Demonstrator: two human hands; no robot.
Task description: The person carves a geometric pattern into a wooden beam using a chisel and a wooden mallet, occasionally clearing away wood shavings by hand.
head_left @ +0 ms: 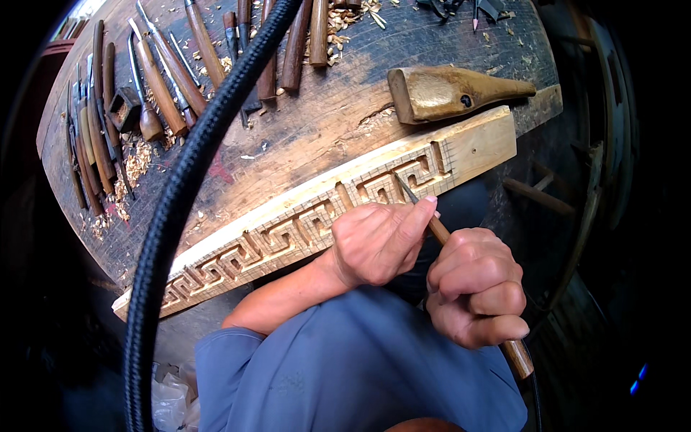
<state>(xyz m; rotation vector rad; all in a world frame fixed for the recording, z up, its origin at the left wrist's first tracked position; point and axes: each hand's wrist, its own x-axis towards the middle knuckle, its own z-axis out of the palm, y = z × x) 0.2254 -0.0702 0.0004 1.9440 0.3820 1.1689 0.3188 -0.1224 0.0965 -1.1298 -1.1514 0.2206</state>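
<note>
A long pale wooden board lies slantwise along the bench's near edge, carved with a Greek-key groove pattern over a pencilled grid. My right hand is wrapped round the wooden handle of a carving chisel, whose butt end sticks out below the fist. Its narrow metal blade points up and left, with the tip at a groove near the pattern's right end. My left hand is closed at the blade's lower end, thumb pressed along it, and rests against the board's near edge. The fingertips under the thumb are hidden.
A wooden mallet lies just beyond the board's right end. Several wood-handled chisels line the back left of the round worn bench, among wood shavings. A thick black braided cable crosses the view at left.
</note>
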